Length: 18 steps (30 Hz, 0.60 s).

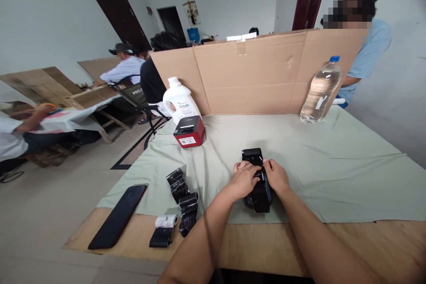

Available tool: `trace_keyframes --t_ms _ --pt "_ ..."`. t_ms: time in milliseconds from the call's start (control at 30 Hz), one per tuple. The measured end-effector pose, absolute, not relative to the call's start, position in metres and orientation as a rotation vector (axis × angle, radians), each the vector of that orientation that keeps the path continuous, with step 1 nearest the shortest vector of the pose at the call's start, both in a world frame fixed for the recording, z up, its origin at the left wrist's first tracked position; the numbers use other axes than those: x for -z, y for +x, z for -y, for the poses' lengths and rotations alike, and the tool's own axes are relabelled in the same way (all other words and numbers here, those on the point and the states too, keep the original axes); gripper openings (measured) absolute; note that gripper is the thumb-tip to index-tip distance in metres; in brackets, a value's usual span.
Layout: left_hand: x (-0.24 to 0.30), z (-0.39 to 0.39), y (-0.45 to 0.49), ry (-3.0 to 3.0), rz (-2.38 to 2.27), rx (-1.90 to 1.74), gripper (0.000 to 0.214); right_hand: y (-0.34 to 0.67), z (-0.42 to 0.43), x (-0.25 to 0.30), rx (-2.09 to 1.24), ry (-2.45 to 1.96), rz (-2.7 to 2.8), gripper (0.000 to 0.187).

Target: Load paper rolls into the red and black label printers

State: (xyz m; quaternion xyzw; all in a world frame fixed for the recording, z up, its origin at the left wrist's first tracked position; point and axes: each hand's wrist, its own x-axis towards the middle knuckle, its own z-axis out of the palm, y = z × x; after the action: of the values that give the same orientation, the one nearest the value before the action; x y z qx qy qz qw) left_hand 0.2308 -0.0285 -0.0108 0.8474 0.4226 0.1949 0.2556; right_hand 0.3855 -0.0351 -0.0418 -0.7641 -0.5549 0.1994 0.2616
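Observation:
A black handheld device (252,154), shaped like a card terminal, lies on the green cloth between my hands. My left hand (244,180) reaches over it from the left, its bent fingers pressing on the middle. Along the right side, my right hand (277,176) grips the edge with its thumb near the top. A glossy black strip (260,199) extends from under my left fingers toward me, over the device's lower part. My fingers hide most of the device's middle. To the left lie black paper rolls (188,211) and a white paper roll (166,221) with a black tail.
A black phone (118,216) rests at the front left. Farther back stand a red-and-black box-shaped device (189,132), a white jug (182,100) and a water bottle (321,91). A cardboard panel (253,75) borders the table's far side. Several people sit beyond it.

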Motion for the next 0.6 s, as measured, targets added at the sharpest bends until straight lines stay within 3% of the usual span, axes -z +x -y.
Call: trace_keyframes --t_ms 400,600 --pt "0.010 0.026 0.226 2.302 -1.026 -0.591 0.026 0.385 0.036 0.044 -0.517 -2.052 1.520 0.046" --pt "0.003 0.038 0.228 2.350 -1.077 -0.723 0.036 0.385 0.036 0.042 -0.489 -2.127 1.543 0.046"
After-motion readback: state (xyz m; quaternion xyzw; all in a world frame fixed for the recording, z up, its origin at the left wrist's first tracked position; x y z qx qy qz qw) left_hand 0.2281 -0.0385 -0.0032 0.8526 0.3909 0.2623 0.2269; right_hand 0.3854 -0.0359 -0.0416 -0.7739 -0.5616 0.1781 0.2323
